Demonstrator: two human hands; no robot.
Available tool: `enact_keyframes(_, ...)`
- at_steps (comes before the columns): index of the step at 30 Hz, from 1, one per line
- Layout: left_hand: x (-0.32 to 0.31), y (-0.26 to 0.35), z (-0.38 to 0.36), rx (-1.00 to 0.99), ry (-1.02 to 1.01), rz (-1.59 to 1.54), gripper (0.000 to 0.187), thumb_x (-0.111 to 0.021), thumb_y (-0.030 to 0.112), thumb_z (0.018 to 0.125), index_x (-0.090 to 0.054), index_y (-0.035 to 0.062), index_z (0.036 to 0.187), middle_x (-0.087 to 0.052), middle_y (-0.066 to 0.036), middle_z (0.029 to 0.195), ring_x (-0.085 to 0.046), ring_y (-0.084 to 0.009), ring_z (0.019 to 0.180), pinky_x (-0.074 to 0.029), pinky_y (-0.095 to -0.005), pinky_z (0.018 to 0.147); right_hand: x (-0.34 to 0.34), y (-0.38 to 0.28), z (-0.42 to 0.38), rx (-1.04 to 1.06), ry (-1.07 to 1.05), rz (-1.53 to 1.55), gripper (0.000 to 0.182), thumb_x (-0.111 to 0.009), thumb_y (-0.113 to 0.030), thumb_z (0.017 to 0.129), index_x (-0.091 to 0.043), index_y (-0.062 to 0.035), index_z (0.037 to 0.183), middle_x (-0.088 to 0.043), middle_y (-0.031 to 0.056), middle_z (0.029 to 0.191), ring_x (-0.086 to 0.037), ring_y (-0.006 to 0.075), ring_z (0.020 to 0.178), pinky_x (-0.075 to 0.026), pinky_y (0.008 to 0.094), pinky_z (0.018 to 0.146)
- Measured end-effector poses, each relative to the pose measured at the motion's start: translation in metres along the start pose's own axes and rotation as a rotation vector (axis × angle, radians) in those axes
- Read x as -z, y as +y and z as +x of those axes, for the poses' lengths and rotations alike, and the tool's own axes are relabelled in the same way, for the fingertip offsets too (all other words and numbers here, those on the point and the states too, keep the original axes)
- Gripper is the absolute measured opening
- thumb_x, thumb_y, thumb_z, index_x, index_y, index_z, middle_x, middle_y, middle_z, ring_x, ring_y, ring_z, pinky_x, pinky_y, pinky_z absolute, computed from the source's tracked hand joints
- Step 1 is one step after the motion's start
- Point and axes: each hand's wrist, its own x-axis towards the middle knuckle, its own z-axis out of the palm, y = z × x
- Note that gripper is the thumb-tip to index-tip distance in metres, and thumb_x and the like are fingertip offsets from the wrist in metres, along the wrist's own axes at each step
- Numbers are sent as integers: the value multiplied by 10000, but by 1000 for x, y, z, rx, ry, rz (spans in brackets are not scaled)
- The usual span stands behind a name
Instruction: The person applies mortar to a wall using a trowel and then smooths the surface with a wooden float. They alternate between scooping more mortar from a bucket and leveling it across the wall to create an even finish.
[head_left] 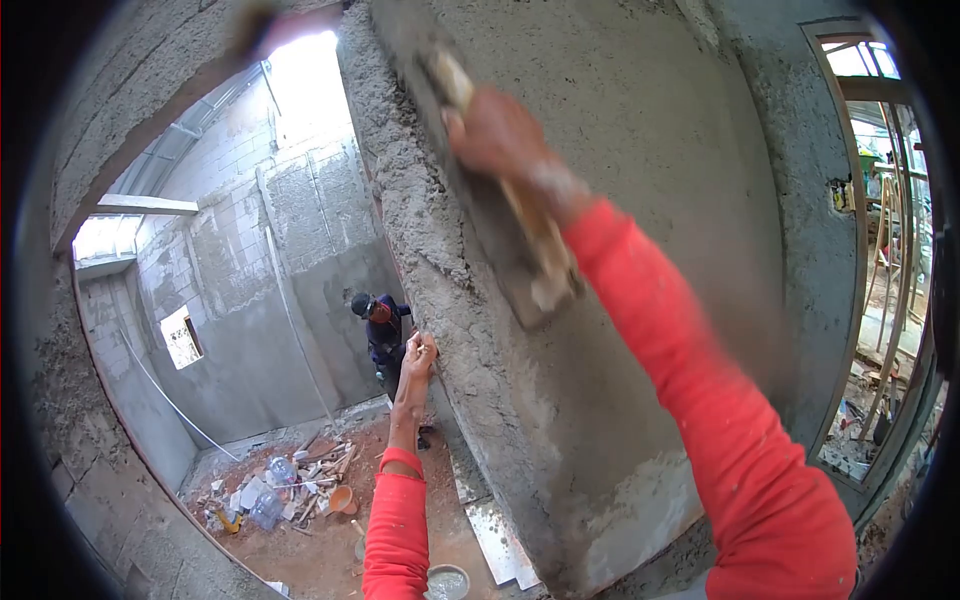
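Note:
My right hand is wrapped round the wooden handle of a long plastering float. The float lies against the grey wet-looking plaster of the wall, slanting from upper left to lower right, a little blurred. Lower down, my left hand is closed at the rough edge of that wall, beside the opening. Whatever its fingers grip, if anything, is hidden.
Through the opening, a person in dark clothes and a cap stands below. Debris with plastic bottles covers part of the dirt floor, near an orange bucket. A round tub sits at the bottom. A framed opening is at right.

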Motion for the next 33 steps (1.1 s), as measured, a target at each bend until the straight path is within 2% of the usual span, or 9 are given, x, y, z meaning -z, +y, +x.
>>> enact_keyframes(5, 2, -2, -1, 36, 22, 0, 821, -647, 660, 1025, -464, 77, 1573, -488, 88, 1023, -389, -56, 870, -325, -263, 755, 19, 49, 54, -160, 91, -3, 556, -642, -458, 1056, -764, 85, 1045, -773, 254, 915, -777, 367, 794, -607, 517, 763)
enact_keyframes(8, -4, 6, -5, 35, 4, -30, 799, -643, 651, 1031, -472, 78, 1560, -481, 89, 1015, -380, -57, 851, -322, -264, 747, 27, 65, -23, -308, -45, -61, 579, -610, -458, 1076, -713, 106, 1156, -750, 256, 909, -760, 357, 750, -608, 516, 758)
enact_keyframes(12, 0, 0, -1, -2, -27, -30, 713, -640, 640, 1039, -519, 102, 1490, -466, 92, 989, -379, -44, 843, -317, -253, 741, -6, 36, -137, -228, -157, -25, 607, -644, -432, 1054, -617, 127, 1287, -752, 250, 941, -753, 380, 762, -625, 492, 728)
enact_keyframes(15, -2, -1, 3, 7, 17, -27, 669, -639, 631, 1043, -536, 115, 1456, -468, 99, 987, -386, -36, 839, -311, -244, 732, -24, 23, -83, 94, 99, -108, 573, -634, -466, 1064, -685, 94, 1175, -747, 195, 848, -746, 349, 705, -612, 498, 664)
enact_keyframes(19, -2, -11, 4, 1, 54, -29, 665, -639, 629, 1045, -538, 112, 1452, -473, 95, 987, -404, -42, 852, -322, -245, 732, 18, 46, 25, -240, 30, 1, 569, -645, -489, 1061, -718, 75, 1041, -735, 170, 766, -748, 303, 707, -602, 481, 657)
enact_keyframes(23, -3, -10, 3, -33, 18, -29, 720, -640, 653, 1033, -535, 102, 1485, -483, 86, 1004, -422, -55, 893, -342, -258, 757, 22, 89, -41, -339, 0, -36, 599, -618, -506, 1074, -689, 87, 1124, -732, 155, 781, -726, 300, 660, -597, 487, 636)
enact_keyframes(27, -4, -6, 1, -21, 41, -24, 740, -643, 684, 1011, -549, 134, 1496, -499, 96, 1027, -431, -53, 922, -337, -268, 779, -4, 46, -142, -193, -110, -42, 620, -620, -477, 1063, -594, 112, 1254, -740, 232, 875, -748, 365, 749, -609, 506, 703)
enact_keyframes(30, -6, 0, -4, 3, 55, -24, 733, -652, 691, 996, -574, 146, 1481, -499, 102, 1034, -434, -54, 933, -333, -272, 790, 2, 2, -105, 1, -166, -37, 586, -647, -448, 1037, -607, 107, 1220, -752, 285, 956, -767, 431, 820, -623, 530, 755)
enact_keyframes(33, -7, -13, 0, -36, 121, -28, 676, -635, 655, 1015, -604, 138, 1450, -470, 102, 1036, -419, -56, 926, -317, -267, 784, -1, 22, -11, -16, -11, -82, 577, -645, -495, 1057, -668, 70, 1174, -750, 209, 884, -759, 340, 772, -612, 486, 704)
